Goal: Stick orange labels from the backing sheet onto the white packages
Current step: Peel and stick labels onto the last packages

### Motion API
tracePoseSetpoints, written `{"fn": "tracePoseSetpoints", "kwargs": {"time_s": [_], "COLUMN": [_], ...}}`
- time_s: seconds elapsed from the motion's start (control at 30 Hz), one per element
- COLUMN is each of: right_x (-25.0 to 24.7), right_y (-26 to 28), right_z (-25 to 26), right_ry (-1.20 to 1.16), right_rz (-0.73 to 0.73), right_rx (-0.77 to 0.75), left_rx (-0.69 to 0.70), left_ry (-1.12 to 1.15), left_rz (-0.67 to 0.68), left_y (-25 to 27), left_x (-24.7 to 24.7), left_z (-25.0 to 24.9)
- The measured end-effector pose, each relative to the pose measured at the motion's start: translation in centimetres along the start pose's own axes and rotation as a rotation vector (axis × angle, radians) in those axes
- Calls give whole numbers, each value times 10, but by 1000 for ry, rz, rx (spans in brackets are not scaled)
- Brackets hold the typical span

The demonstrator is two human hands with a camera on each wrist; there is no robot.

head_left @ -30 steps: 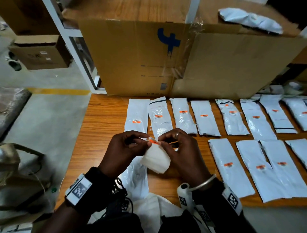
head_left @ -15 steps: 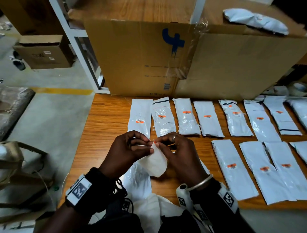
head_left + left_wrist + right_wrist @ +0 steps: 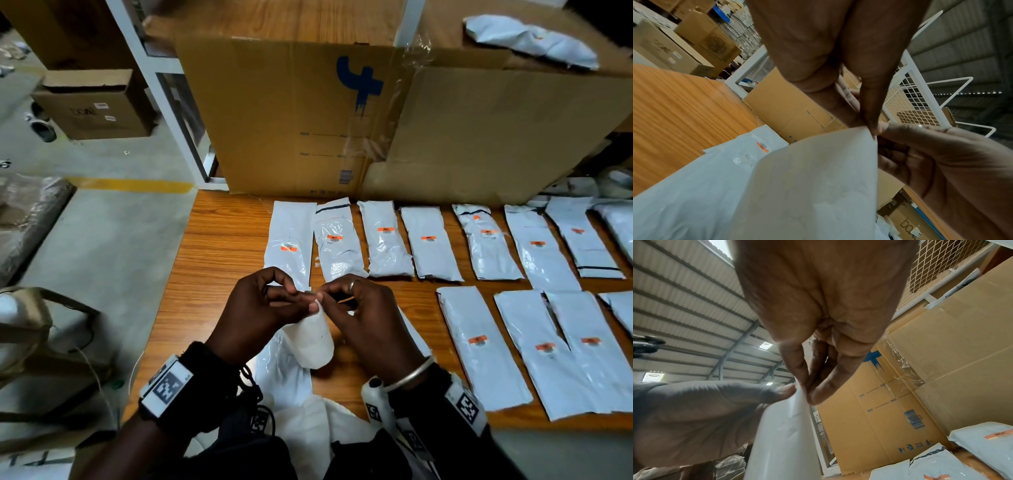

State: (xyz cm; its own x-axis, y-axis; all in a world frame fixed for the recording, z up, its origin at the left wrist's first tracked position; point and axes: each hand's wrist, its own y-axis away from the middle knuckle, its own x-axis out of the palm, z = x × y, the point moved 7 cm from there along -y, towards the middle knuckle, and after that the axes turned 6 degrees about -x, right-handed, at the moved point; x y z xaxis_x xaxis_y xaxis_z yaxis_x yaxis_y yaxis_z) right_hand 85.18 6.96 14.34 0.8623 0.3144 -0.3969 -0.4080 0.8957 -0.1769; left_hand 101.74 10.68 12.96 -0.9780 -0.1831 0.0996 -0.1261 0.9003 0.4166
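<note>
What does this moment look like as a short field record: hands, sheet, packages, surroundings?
left hand: pinches the top edge of the backing sheet
right hand: pinches the same edge, fingertips meeting the left's
backing sheet: curled, held above the table
orange label: none visible on the sheet in any view
white packages: in rows on the table, most already labelled
behind: cardboard box standing at the table's far edge

Bare table (image 3: 219,260) left of packages (image 3: 387,240); cardboard box (image 3: 308,120) walls off back.

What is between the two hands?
The top edge of the white backing sheet, pinched by the left hand and right hand; the head view shows it.
</note>
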Motion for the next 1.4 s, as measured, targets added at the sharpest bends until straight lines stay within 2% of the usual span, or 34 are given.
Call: {"fn": "tracePoseSetpoints", "kwargs": {"time_s": [0.37,0.7,1.1,1.4], "right_x": [-4,-7,-7,-15], "right_y": [2,0,1,0], "right_z": [-12,2,9,-6], "right_ry": [-168,-79,22,-139], "right_rz": [-30,-49,-97,-93], "right_rx": [151,32,-21,118], "left_rx": [16,32,45,54], "left_ry": [-36,13,-9,-29], "left_rz": [17,36,79,81], "left_y": [2,0,0,0], "left_x": [1,2,7,5], "left_z": [0,-1,-1,0]}}
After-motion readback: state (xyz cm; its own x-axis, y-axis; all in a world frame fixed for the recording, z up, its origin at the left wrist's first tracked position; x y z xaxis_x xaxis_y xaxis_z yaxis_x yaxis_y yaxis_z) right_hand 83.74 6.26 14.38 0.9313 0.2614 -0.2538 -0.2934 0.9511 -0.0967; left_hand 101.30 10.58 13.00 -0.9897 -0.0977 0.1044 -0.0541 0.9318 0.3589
